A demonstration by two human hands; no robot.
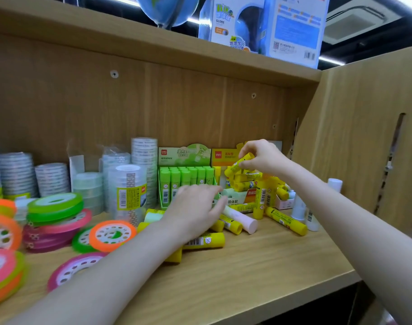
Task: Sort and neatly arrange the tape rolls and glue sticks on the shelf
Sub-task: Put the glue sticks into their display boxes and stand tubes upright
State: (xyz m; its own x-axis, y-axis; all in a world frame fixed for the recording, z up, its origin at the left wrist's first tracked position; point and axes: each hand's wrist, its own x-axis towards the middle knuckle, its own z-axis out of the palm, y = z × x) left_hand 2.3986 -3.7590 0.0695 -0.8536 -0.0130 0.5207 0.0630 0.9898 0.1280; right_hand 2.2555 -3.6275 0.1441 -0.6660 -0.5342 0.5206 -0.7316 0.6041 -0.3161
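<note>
Above the yellow box, right hand pinches a glue stick.

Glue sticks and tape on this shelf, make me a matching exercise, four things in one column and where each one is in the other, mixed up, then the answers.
Column one:
1. green glue sticks
2. yellow glue stick
3. pink glue stick
4. orange tape roll

Column two:
A. lying flat on the shelf board beside the left hand
B. upright in rows in the green display box
C. leaning on a green roll, left of the loose sticks
D. pinched in the right hand above the yellow pile

Pairs: 1-B, 2-D, 3-A, 4-C
</note>
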